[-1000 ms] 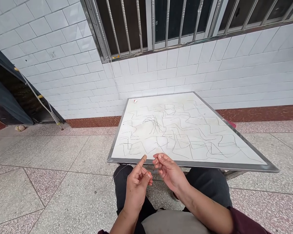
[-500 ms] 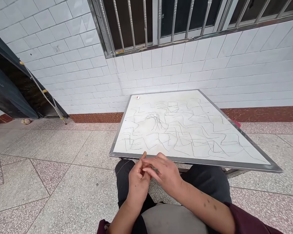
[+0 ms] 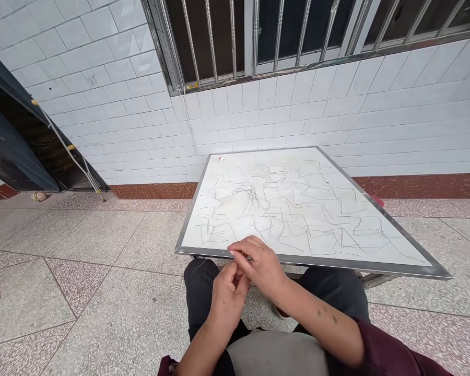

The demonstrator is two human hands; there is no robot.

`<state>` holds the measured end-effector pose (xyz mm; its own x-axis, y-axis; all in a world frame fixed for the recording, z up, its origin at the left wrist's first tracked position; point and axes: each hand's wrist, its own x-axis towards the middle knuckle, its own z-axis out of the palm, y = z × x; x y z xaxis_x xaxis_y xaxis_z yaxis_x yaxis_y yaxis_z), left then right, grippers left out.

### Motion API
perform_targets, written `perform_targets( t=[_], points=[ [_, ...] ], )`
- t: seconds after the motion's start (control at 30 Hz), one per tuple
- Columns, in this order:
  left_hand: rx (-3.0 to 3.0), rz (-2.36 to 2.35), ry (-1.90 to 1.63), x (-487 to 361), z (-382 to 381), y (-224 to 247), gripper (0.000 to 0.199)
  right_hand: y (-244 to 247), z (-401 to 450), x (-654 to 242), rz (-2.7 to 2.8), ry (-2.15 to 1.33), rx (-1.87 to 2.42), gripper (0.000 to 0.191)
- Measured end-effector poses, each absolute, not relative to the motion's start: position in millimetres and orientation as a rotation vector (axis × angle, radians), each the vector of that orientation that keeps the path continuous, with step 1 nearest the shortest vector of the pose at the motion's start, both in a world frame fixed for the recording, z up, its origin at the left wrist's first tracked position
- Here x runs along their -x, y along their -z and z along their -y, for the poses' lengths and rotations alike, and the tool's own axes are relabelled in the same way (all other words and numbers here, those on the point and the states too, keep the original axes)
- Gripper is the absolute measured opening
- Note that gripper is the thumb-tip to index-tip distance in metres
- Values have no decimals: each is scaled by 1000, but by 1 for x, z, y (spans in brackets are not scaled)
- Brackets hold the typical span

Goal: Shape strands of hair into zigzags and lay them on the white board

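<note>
While the right hand (image 3: pixel 263 267) meets the left hand (image 3: pixel 227 293), bent strands (image 3: pixel 253 194) lie across the desk (image 3: pixel 337 262)

Near the desk's front edge, the left hand pinches one thin strand (image 3: pixel 200 265) reaching over the left knee (image 3: pixel 199 284); whether the right hand grips it too cannot be told

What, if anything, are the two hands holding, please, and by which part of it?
Apparently a thin strand, its free end jutting beyond the left hand; the exact grip point is hidden.

Left hand (image 3: pixel 226 300): curled, fingers bent.
Right hand (image 3: pixel 263 267): arched over, touched the left.
Thin strands (image 3: pixel 253 193): lay across white table (image 3: pixel 337 262).
Barred window (image 3: pixel 284 36): stood beyond.
</note>
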<state>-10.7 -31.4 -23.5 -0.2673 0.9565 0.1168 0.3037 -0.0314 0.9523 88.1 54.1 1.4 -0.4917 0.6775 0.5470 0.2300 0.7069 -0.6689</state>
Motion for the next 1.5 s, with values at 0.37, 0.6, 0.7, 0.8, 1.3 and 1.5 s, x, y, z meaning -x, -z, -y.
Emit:
perform_targets(
  t=[0.37,0.6,0.7,0.8,1.3,1.5],
  points=[
    [-998,-1615,-1732,50,50,3,50,3,-63,-106,1970,-822,793,14],
    [-1357,-1752,-1640,48,53,-1,30,-1,-58,-110,2066,-738,688,16],
    [-1488,-1730,-1570,52,55,-2,27,-2,-61,-115,2132,-704,647,19],
    [-1551,-1692,-1502,55,58,-4,25,-3,-64,-120,2196,-672,630,21],
    [-1570,-1724,-1491,62,67,7,27,-4,-65,-122,2171,-624,683,23],
    [-1413,-1818,-1536,71,64,10,32,-1,-65,-117,2175,-905,657,17]
  ],
)
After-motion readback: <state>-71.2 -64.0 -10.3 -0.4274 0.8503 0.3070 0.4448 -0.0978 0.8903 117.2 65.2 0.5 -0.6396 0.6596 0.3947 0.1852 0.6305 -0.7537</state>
